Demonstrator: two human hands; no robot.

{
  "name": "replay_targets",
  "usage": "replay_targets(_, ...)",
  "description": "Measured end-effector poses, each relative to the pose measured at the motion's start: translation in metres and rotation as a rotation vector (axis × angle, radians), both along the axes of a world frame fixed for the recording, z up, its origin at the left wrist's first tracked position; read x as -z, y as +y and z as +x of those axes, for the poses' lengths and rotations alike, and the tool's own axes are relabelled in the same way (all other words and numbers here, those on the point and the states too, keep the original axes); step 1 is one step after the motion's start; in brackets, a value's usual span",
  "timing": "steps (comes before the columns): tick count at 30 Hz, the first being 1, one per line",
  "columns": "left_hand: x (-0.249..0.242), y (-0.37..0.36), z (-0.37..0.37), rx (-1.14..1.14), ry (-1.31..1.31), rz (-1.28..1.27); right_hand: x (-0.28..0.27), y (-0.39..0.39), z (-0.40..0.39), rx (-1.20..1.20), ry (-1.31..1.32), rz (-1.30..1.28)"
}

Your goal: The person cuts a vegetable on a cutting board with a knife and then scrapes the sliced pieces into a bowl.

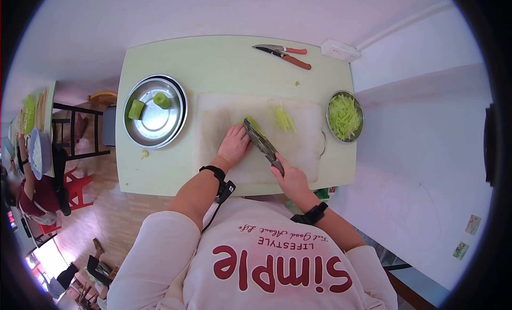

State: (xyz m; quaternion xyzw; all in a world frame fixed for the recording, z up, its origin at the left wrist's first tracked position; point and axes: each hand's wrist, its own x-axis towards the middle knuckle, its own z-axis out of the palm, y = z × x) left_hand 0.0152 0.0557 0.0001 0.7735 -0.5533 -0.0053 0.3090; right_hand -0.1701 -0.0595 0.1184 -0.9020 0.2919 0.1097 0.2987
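My right hand (292, 180) grips the handle of a kitchen knife (260, 141) with a dark, patterned blade. The blade slants up and left over a white cutting board (304, 160). My left hand (234, 143) lies left of the blade, fingers curled together at a pale green vegetable piece, which they and the blade mostly hide. Green slices (255, 124) show along the blade's right side. Farther right on the board sits a small pile of cut vegetable strips (284, 118).
At the left, stacked metal basins (156, 134) hold two green vegetable chunks (136, 110). A metal bowl (330, 131) of shredded vegetable stands right. A peeler-like tool and a knife (293, 59) with reddish handles lie at the back. Another person (37, 195) is at a table far left.
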Motion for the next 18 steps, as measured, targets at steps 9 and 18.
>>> replay_targets(9, 0.004, 0.002, 0.000, 0.020, 0.002, 0.032, 0.008, 0.004, 0.000, -0.026, 0.027, -0.016)
replay_targets(18, -0.002, 0.001, 0.000, -0.002, -0.012, 0.073, 0.000, 0.002, 0.011, -0.032, 0.050, 0.017)
